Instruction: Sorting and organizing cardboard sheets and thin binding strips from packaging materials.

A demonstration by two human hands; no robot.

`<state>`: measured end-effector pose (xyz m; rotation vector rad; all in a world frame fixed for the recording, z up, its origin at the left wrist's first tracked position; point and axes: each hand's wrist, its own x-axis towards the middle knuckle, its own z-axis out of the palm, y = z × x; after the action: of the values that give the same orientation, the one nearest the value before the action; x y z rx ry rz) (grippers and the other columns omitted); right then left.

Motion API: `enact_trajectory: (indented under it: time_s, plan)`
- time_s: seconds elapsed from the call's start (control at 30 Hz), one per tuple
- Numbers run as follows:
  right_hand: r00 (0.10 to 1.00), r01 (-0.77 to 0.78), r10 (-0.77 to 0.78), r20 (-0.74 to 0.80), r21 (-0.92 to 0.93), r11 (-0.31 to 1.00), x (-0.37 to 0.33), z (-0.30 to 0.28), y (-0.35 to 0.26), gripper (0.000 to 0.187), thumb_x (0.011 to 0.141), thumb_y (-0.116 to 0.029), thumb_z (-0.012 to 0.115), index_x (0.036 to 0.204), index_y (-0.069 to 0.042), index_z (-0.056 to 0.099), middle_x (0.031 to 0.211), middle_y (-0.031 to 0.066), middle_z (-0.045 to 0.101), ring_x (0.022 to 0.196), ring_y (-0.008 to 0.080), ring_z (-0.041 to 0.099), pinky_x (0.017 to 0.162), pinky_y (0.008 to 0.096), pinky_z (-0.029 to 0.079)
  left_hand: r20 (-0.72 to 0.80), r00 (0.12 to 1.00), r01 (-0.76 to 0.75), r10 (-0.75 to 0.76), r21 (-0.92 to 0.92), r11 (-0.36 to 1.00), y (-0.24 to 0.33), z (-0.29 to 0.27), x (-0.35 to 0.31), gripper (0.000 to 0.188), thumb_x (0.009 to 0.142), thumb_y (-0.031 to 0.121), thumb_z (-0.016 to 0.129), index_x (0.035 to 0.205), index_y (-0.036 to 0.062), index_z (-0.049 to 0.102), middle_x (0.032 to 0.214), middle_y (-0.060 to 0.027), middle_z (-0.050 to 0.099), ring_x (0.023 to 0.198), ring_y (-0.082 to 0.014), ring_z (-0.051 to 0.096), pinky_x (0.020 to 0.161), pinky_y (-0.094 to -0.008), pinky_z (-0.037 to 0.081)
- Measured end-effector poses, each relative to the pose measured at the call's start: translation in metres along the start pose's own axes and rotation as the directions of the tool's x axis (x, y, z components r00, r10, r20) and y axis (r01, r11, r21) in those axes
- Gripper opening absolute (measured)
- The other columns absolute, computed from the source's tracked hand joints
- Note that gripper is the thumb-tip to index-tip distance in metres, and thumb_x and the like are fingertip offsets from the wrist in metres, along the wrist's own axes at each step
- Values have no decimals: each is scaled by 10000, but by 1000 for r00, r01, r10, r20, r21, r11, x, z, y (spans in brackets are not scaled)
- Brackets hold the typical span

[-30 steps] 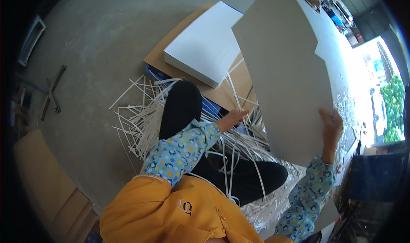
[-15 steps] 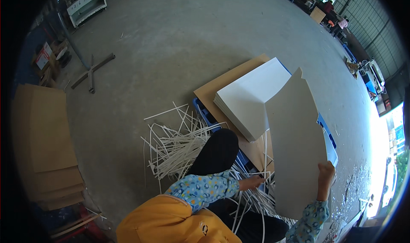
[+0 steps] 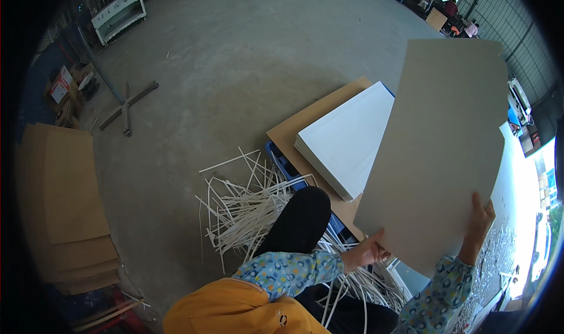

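A large grey-beige cardboard sheet [image 3: 440,140] stands raised and tilted in front of me on the right. My right hand [image 3: 480,221] grips its lower right edge, thumb on the near face. At the lower left edge, my left hand [image 3: 365,253] is closed on the sheet, its thumb over the face and some fingers partly hidden. Behind and left of the sheet lies a stack of white boards [image 3: 346,137], its right part covered from sight. Beneath the stack is a brown cardboard sheet [image 3: 288,122] on a blue pallet [image 3: 276,157].
Thin white offcut strips [image 3: 244,208] lie heaped by my knee, and more strips [image 3: 367,287] lie below my hands. Brown cardboard sheets [image 3: 70,184] are at the far left. A metal stand's cross-shaped foot [image 3: 125,107] rests on the grey floor [image 3: 235,52]. People [image 3: 450,8] are far off.
The cardboard sheet has been lifted and swung to the right, now flatter and off the white stack. My left hand has moved up from the strips onto its edge; my right hand rose with it.
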<state>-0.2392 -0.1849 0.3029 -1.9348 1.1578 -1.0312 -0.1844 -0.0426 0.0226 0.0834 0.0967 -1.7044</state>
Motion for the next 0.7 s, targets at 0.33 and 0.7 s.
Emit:
enact_trajectory:
  time_s: [0.33,0.7]
  plan:
    - [998,-15,39,-54,391,920,17,21,15,506,801,-151,557,1234,38,377,1025,173,554,849,250,593,677,308,526,-14,635,-696,773,425,579,167,121,-51,400,788,67,541,1163,37,405,1081,-68,509,959,-161,516,806,-299,449]
    - [972,-234,227,63,367,900,24,61,34,400,779,-110,531,1128,65,446,1012,169,545,918,262,561,790,312,465,163,606,-644,778,675,360,216,124,-68,259,782,48,480,1035,-2,506,954,-61,564,834,-115,533,743,-259,441]
